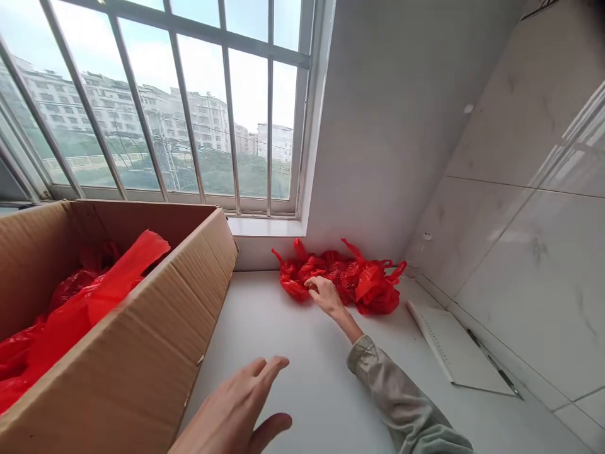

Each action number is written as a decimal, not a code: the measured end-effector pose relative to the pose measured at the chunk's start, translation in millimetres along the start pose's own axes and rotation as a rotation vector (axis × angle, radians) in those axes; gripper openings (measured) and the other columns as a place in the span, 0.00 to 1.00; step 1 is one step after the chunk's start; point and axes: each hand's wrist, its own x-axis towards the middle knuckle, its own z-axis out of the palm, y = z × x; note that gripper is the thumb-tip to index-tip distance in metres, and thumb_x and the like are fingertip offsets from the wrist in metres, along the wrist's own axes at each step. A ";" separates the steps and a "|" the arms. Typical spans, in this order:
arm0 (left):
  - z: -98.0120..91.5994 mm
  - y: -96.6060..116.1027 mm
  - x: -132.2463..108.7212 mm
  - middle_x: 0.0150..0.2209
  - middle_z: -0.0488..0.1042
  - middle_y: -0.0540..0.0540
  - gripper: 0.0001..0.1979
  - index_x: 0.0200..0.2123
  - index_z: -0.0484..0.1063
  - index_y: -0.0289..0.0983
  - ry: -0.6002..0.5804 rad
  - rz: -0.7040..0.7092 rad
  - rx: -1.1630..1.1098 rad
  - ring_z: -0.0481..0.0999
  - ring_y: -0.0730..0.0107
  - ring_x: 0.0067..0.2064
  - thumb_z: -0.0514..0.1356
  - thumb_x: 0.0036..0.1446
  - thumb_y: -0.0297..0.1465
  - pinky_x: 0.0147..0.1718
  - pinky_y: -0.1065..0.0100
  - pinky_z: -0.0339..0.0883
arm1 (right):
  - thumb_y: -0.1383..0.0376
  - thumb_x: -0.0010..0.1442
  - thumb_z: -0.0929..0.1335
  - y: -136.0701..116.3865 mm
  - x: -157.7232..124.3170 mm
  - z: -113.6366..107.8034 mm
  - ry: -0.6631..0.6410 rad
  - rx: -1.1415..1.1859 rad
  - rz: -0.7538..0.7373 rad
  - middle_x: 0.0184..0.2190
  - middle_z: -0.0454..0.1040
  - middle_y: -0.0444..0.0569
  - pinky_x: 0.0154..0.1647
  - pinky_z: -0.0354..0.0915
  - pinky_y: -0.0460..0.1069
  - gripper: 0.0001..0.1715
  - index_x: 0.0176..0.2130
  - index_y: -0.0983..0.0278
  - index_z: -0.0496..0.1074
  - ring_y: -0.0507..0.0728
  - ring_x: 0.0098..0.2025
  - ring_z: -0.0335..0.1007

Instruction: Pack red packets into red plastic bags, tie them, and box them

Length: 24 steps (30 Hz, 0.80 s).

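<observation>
Against the wall at the back of the white tabletop lies a heap of crumpled red plastic bags [347, 274], several with their handle loops sticking up. My right hand [326, 295] reaches to the left front of this heap. Its fingers are bent and apart, with no bag clearly between them; whether a fingertip touches the plastic I cannot tell. Low in the view, beside the cardboard box [208, 252], my left hand [239, 407] hovers over the tabletop [302, 366]. Its thumb stands away from the outstretched fingers, and it holds nothing.
More red plastic bags [94, 309] fill the open box on the left, whose tall side wall borders the work area. A notebook [466, 350] and a pen [494, 362] lie at the right by the tiled wall [529, 252]. Behind the box is a barred window [189, 113].
</observation>
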 end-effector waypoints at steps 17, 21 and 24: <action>-11.4 0.1 44.8 0.44 0.78 0.45 0.18 0.50 0.73 0.44 -0.123 -0.347 0.075 0.77 0.58 0.47 0.57 0.56 0.39 0.49 0.61 0.71 | 0.82 0.54 0.63 49.0 -67.9 3.7 -0.203 -0.026 -0.095 0.37 0.78 0.46 0.44 0.64 0.47 0.22 0.36 0.60 0.79 0.56 0.43 0.67; -6.9 -0.3 62.9 0.41 0.79 0.46 0.13 0.45 0.73 0.44 -0.063 -0.252 0.121 0.76 0.59 0.46 0.55 0.59 0.37 0.45 0.62 0.70 | 0.84 0.54 0.61 73.2 -113.7 -39.8 -0.193 0.026 -0.009 0.39 0.78 0.48 0.48 0.64 0.50 0.26 0.36 0.61 0.80 0.57 0.45 0.68; 2.2 15.7 82.6 0.42 0.78 0.46 0.12 0.44 0.74 0.43 -0.156 -0.145 0.096 0.75 0.58 0.45 0.53 0.62 0.36 0.43 0.62 0.69 | 0.81 0.58 0.61 66.0 -129.3 -65.7 -0.190 0.129 0.001 0.42 0.78 0.49 0.51 0.63 0.53 0.25 0.39 0.60 0.80 0.58 0.47 0.69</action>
